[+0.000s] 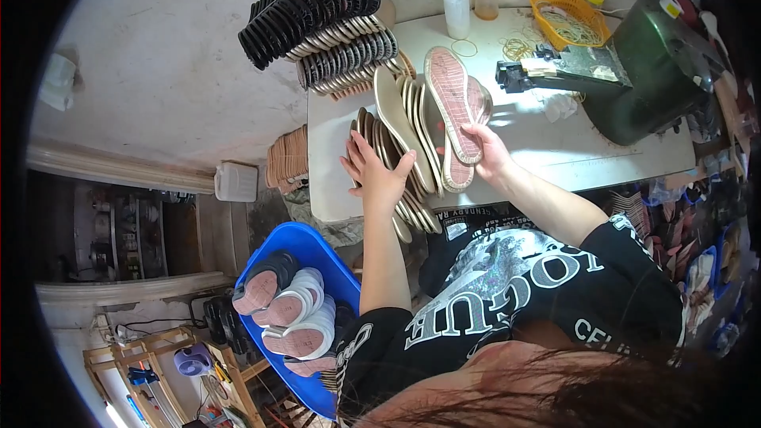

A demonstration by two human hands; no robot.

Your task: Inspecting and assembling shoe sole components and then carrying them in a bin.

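Note:
My right hand [489, 152] grips a flat shoe sole [448, 83] near one end, its patterned pink underside facing up inside a pale rim. More pink-bottomed soles lie just under and beside it. Spread fingers of my left hand [380, 174] rest against a leaning row of thin tan insoles [414, 208] at the table's near left. A larger beige insole [400, 123] leans between my two hands, with several similar pieces behind it. What the fingertips of the right hand touch underneath is hidden.
Stacked black and tan soles [313, 20] rise at the back left of the white table [571, 170]. Further right stand a white bottle [456, 12], a red-tipped bottle [487, 1], a yellow basket [547, 20] of rubber bands and a dark green machine [654, 71]. A blue bin [273, 242] holds soles.

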